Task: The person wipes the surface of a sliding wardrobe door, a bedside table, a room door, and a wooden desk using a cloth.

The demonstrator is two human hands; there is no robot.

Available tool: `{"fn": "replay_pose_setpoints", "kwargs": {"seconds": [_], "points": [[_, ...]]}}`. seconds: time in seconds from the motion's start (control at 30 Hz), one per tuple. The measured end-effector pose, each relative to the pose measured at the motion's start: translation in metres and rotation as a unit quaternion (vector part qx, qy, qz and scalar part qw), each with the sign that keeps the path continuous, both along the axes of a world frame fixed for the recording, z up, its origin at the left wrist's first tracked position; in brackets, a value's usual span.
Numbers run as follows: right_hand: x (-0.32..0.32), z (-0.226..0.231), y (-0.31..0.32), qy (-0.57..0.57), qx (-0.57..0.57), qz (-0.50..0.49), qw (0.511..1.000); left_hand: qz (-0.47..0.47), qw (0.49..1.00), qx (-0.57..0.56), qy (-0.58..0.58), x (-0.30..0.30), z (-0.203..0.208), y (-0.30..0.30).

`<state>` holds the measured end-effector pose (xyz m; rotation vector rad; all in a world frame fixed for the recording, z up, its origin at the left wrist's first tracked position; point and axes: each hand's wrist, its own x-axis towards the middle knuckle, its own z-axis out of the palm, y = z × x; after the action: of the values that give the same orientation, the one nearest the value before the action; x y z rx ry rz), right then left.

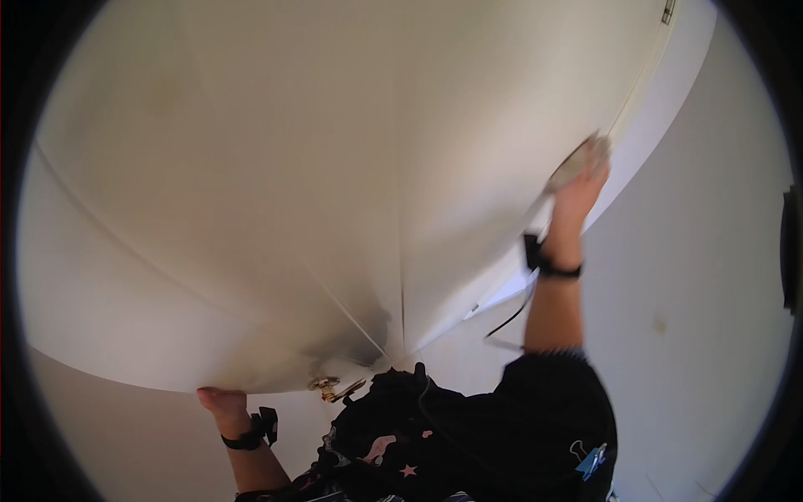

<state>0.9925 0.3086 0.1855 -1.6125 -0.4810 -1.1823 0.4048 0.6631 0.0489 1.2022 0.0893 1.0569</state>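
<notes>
A wide cream-white door (318,167) fills most of the head view. Raised high on the right, my right hand (579,188) presses a pale greyish cloth (571,169) against the door near its hinged side. Motion blurs the fingers and cloth a little. Low on the left, my left hand (224,402) is closed at the door's free edge, its fingertips partly hidden there. A brass-coloured lever handle (328,386) sticks out from the door between my left hand and my body.
Metal hinges (667,12) show along the right side of the door. A plain pale wall (694,276) stands to the right, with a dark object (788,251) at the far right rim. From my right wrist strap (556,263) hangs a black cable (512,316).
</notes>
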Motion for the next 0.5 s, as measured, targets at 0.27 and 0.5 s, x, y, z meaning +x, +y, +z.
{"fn": "replay_pose_setpoints", "kwargs": {"seconds": [0.27, 0.5], "points": [[-0.216, 0.006, 0.061, -0.185, -0.170, 0.227, 0.941, 0.026, 0.999, -0.036, -0.018, -0.002, 0.014, -0.003], [-0.054, 0.140, -0.005, -0.193, -0.052, 0.075, 0.977, 0.209, 0.975, -0.076, -0.016, 0.011, 0.022, -0.022]]}}
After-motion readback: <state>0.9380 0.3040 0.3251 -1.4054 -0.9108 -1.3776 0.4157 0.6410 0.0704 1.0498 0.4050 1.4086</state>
